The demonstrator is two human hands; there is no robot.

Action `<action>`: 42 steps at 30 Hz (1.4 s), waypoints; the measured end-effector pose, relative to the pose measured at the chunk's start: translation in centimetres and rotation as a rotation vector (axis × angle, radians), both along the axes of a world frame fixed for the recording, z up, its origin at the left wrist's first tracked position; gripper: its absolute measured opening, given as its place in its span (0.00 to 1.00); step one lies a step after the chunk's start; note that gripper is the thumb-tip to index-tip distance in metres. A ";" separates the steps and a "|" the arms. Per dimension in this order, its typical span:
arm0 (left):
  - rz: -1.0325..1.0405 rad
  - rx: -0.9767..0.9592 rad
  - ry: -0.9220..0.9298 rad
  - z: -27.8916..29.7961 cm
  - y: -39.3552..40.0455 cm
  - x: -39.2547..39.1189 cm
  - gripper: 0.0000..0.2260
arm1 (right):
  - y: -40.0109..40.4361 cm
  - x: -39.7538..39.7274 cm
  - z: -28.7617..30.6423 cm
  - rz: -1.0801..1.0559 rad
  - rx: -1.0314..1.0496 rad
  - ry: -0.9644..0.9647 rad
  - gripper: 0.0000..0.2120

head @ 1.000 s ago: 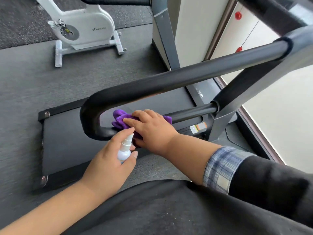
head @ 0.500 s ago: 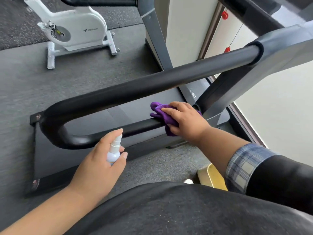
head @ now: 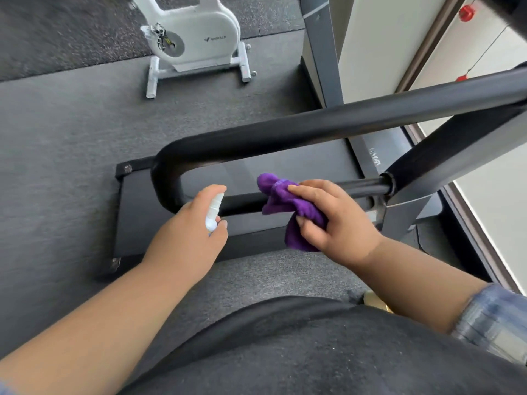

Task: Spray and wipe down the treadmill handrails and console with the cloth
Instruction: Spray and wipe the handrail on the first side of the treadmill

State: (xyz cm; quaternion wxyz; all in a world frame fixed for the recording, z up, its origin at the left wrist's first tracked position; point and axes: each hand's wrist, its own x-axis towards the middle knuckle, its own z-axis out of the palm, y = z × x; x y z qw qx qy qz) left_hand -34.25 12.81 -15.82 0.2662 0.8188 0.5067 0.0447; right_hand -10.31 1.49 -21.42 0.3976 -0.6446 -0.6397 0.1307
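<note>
Gripping a bunched purple cloth [head: 293, 206], the right hand [head: 333, 220] presses it onto the lower bar of the black treadmill handrail [head: 313, 129] — fingers curl over the top of the fabric, the thumb pinches it from below, and a fold of cloth hangs down under the bar. The left hand [head: 188, 240] is wrapped around a small white spray bottle [head: 214, 210], held just beside the same lower bar, with the index finger lying over the nozzle top; whether the finger is pressing down cannot be told. The two hands are near each other but apart, the bottle to the left of the cloth. The handrail loops in a U at its left end, its upper bar running up to the right above both hands, and the lower bar meets a grey upright post [head: 456, 178] to the right of the cloth. Beneath lies the dark treadmill deck [head: 137, 212] on grey carpet — a white exercise bike [head: 196, 38] stands well apart at the top. A rolled-up plaid cuff [head: 493, 320] shows on the right forearm
</note>
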 end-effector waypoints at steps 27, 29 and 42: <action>-0.243 0.258 0.159 -2.1 0.5 4.6 0.22 | -5.3 -1.9 -1.9 0.216 -0.121 -0.076 0.25; -0.294 0.282 0.163 -2.2 0.2 6.0 0.22 | -5.8 -1.3 -2.0 0.205 -0.133 -0.069 0.25; -0.491 0.299 0.283 -2.2 0.1 13.6 0.20 | -8.5 2.1 -2.7 0.164 -0.134 -0.038 0.24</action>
